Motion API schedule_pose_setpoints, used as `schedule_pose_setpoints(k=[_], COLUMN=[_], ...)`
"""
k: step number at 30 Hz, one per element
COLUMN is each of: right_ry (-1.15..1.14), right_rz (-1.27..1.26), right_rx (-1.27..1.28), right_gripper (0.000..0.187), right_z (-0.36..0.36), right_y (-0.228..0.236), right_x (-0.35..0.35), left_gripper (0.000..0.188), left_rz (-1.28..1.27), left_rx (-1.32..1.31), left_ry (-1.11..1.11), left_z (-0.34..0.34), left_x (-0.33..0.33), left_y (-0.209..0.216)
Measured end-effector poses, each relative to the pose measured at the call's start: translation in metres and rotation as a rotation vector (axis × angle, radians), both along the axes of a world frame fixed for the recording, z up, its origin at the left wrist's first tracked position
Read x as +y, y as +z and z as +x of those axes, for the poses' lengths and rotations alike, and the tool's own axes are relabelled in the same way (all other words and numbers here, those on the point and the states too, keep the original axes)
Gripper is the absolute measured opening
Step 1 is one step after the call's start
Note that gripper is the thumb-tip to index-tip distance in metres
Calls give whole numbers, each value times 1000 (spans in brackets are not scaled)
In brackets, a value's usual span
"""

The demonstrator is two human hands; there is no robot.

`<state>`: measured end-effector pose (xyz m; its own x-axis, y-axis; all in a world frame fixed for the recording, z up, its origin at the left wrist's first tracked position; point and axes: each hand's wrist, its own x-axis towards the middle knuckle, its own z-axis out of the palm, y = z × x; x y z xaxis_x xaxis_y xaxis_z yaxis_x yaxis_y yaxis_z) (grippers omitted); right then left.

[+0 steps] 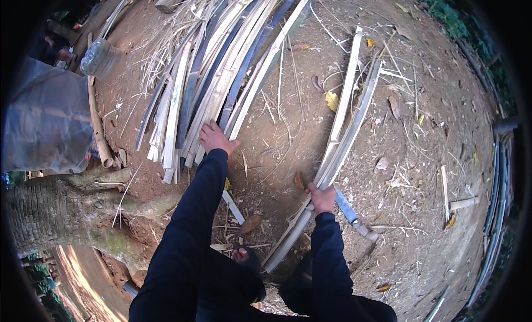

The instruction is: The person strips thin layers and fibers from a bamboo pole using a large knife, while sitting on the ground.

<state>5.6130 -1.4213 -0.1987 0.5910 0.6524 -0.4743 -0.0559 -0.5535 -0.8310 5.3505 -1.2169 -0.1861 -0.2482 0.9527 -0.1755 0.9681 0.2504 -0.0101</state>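
A thick pile of split bamboo strips (pixel 221 72), pale on some faces and dark on others, lies on the ground ahead of me to the left. My left hand (pixel 218 138) rests on the near ends of these strips, its thumb spread away from the fingers. On the right, my right hand (pixel 321 199) is closed around a pair of long bamboo strips (pixel 339 133) that slant from near my feet to far ahead. Just right of that hand lies a large knife (pixel 346 204) on the dirt, its blade partly hidden.
A tree trunk with roots (pixel 66 211) stands at the left. Past it are a clear plastic sheet (pixel 50 117), a plastic bottle (pixel 100 57) and a bamboo pole (pixel 98 122). Long poles (pixel 495 194) line the right edge. Shavings and dry leaves litter the dirt.
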Motion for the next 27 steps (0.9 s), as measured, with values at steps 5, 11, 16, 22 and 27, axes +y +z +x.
schedule_pose_setpoints(k=[5, 11, 16, 22, 27], right_ry=[31, 41, -15, -105, -46], right_rz=[0, 0, 50, 86, 180], right_rx=[4, -27, 113, 458, 542], right_gripper=[36, 44, 36, 42, 63], right_z=[10, 16, 15, -6, -18], right_y=[-9, -14, -6, 28, 28], right_x=[-6, -11, -9, 15, 30], left_gripper=[93, 71, 62, 58, 64], left_rz=[27, 110, -24, -149, -51], left_rx=[-63, -128, -416, -1242, -1288], left_ry=[-33, -161, -122, -96, -164], left_z=[-2, 4, 57, 71, 75], left_x=[8, -11, -66, -138, -179], left_y=[2, 7, 27, 30, 40])
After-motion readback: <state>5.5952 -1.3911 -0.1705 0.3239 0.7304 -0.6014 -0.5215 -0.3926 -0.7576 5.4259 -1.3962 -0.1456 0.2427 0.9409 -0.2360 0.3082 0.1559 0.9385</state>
